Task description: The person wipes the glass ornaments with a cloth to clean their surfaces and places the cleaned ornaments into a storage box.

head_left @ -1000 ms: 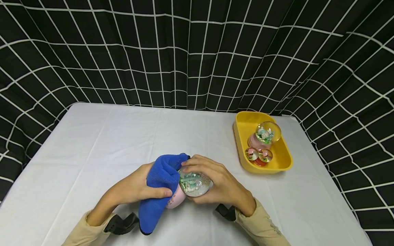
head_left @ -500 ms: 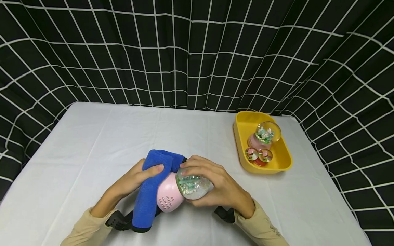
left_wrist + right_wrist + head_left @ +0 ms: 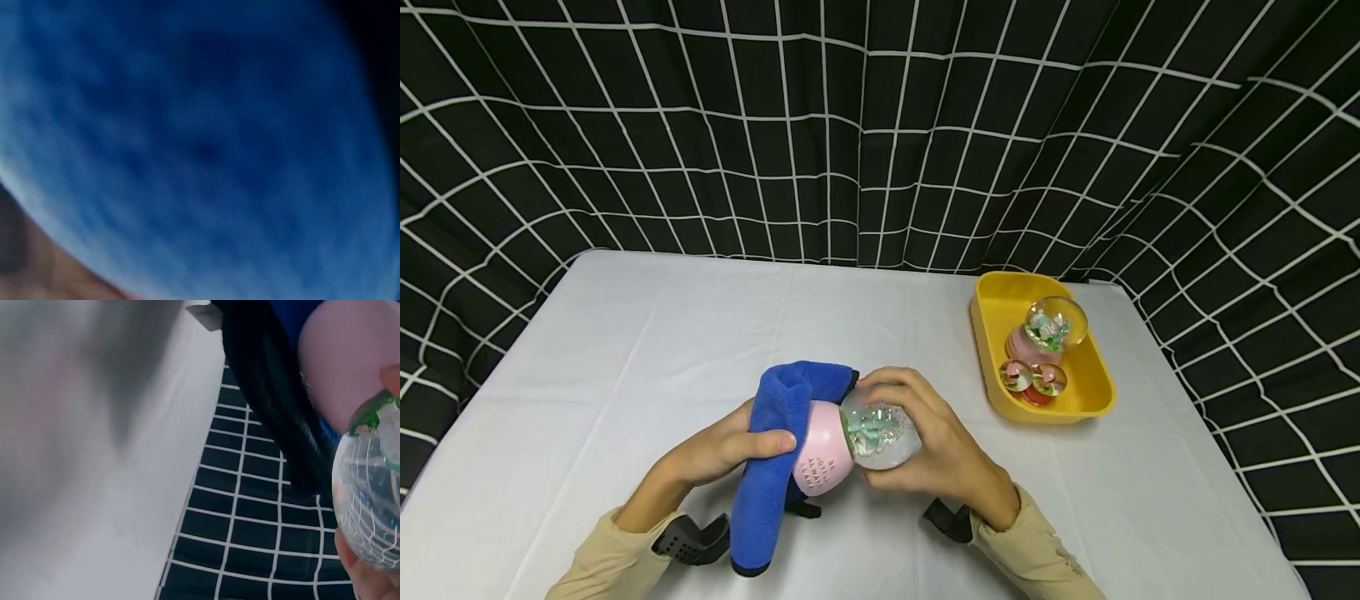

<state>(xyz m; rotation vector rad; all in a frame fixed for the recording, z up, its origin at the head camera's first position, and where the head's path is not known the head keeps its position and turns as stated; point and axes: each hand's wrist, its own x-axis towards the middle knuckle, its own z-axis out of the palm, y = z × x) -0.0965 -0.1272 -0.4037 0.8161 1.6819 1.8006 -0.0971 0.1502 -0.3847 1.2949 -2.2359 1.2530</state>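
Observation:
A snow globe [image 3: 880, 433] with a pink lettered base lies on its side between my hands, base toward the left. My right hand [image 3: 936, 442] grips its clear dome, fingers over the top and thumb beneath. Around the end of the base is a blue cloth [image 3: 775, 467] with black edging, which my left hand [image 3: 722, 450] holds with the thumb on top; its other fingers are hidden behind the cloth. Blurred blue cloth [image 3: 206, 150] fills most of the left wrist view. In the right wrist view the dome [image 3: 369, 494] shows at the right edge below the pink base [image 3: 350, 356].
At the back right a yellow tray [image 3: 988, 292] holds another pink-based snow globe [image 3: 1051, 327] and two small globes [image 3: 1033, 382] with red on their base. White cloth covers the table [image 3: 700, 325]. A black curtain [image 3: 790, 125] with white grid lines surrounds it.
The snow globe has turned between the hands, bringing the lettering on its pink base into view. The left thumb has shifted on the cloth, uncovering more of the base. The right hand keeps hold of the dome.

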